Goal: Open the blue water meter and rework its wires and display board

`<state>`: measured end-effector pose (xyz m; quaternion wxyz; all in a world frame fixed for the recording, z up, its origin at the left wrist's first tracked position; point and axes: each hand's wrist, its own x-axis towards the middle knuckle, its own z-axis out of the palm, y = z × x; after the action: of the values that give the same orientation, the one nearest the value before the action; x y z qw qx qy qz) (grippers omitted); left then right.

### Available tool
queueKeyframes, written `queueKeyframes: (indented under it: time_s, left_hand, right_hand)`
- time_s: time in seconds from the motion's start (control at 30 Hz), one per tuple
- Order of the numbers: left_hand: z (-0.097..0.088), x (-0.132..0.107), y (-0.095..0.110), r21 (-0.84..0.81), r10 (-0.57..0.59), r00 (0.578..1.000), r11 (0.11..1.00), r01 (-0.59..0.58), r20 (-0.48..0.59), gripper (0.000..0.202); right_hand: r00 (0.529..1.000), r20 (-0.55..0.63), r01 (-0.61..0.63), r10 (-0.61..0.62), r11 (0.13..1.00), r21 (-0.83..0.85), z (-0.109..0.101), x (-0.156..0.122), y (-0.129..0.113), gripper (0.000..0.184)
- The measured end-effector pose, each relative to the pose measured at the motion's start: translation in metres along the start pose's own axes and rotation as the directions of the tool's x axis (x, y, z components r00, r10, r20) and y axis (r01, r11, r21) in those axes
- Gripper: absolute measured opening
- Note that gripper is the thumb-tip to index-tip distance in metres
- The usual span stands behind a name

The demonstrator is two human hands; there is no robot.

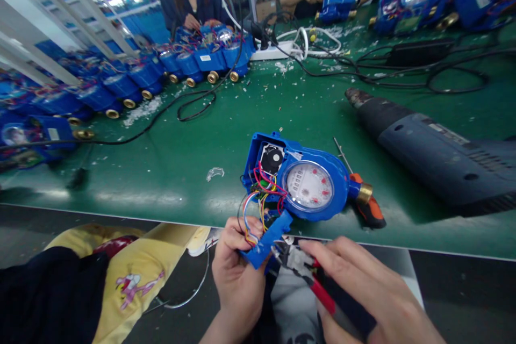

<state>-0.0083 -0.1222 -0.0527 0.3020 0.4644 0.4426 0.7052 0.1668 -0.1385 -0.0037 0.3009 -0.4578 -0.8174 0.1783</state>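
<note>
A blue water meter [300,180] with a round clear dial lies open at the near edge of the green table [193,161]. Coloured wires [262,193] spill from its open housing. My left hand [237,274] is closed round a small blue housing part [266,242] and the wire ends, just below the table edge. My right hand [371,290] grips red-handled pliers [306,271], whose jaws sit against that blue part. A brass fitting [365,193] sticks out of the meter's right side.
An orange-handled screwdriver [368,207] lies beside the meter. A dark heat gun [435,150] rests at the right. Several blue meters [133,78] line the far left. Black cables [403,70] and a power strip [278,51] cross the back. Two people work opposite.
</note>
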Motion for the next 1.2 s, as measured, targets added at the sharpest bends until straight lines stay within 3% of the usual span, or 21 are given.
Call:
queueKeyframes:
  time_s: [0.27, 0.47, 0.73, 0.87, 1.2]
  left_hand:
    - [-0.004, 0.008, -0.001, 0.130, 0.256, 0.966, 0.958, -0.256, 0.020, 0.028]
    - [-0.010, 0.009, -0.004, 0.211, 0.361, 0.928, 0.904, -0.372, 0.089, 0.031]
    - [-0.007, 0.010, -0.003, 0.248, 0.407, 0.904, 0.870, -0.427, 0.129, 0.033]
    - [-0.007, 0.010, -0.002, 0.264, 0.406, 0.903, 0.864, -0.429, 0.140, 0.032]
    - [-0.010, 0.003, -0.003, 0.255, 0.374, 0.921, 0.884, -0.390, 0.113, 0.035]
  right_hand:
    - [0.999, 0.044, 0.032, -0.029, 0.997, -0.068, 0.011, -0.004, -0.004, 0.047]
    - [0.995, 0.022, 0.096, -0.094, 0.989, -0.108, 0.009, -0.001, -0.003, 0.047]
    - [0.985, -0.072, 0.141, -0.157, 0.972, -0.190, 0.015, -0.004, -0.002, 0.043]
    - [0.985, -0.065, 0.145, -0.160, 0.971, -0.191, 0.012, -0.002, -0.003, 0.042]
    - [0.972, -0.176, 0.155, -0.153, 0.988, 0.000, 0.016, 0.002, -0.004, 0.037]
